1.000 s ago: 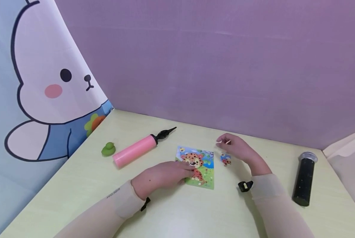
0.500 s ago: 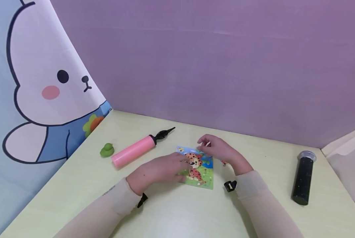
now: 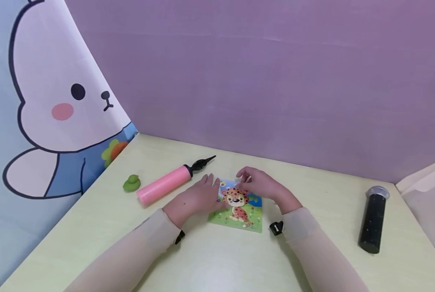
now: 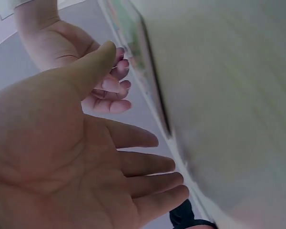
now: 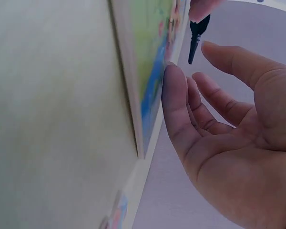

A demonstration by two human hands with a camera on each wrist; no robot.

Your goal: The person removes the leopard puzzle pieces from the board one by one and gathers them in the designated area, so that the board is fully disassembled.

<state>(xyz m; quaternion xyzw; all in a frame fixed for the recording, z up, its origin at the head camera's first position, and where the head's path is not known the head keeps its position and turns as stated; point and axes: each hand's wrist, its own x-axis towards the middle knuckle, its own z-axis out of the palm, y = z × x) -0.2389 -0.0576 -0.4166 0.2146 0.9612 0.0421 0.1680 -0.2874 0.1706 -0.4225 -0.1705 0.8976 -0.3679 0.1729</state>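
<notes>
A square jigsaw puzzle (image 3: 248, 219) with a spotted leopard cub picture lies flat on the table, between my hands. My left hand (image 3: 200, 196) is over its left edge, fingers extended; in the left wrist view its palm (image 4: 62, 157) holds nothing. At the puzzle's upper edge is my right hand (image 3: 262, 184), fingers loosely bent. In the right wrist view, one fingertip (image 5: 170, 71) is at the board's surface, and no piece shows between the fingers. A loose puzzle piece (image 5: 117, 210) lies beside the board, mostly hidden by the right wrist in the head view.
Left of the puzzle lies a pink hand pump (image 3: 166, 185) with a black nozzle. A small green toy duck (image 3: 131, 183) sits beyond it. At the far right lies a black cylinder (image 3: 372, 223) with a silvery cap. A purple curtain (image 3: 261, 81) stands behind the table (image 3: 210, 267).
My right hand has moved left, from beyond the loose piece to the puzzle's upper edge. My left hand has lifted off the picture and shifted left, its fingers spreading.
</notes>
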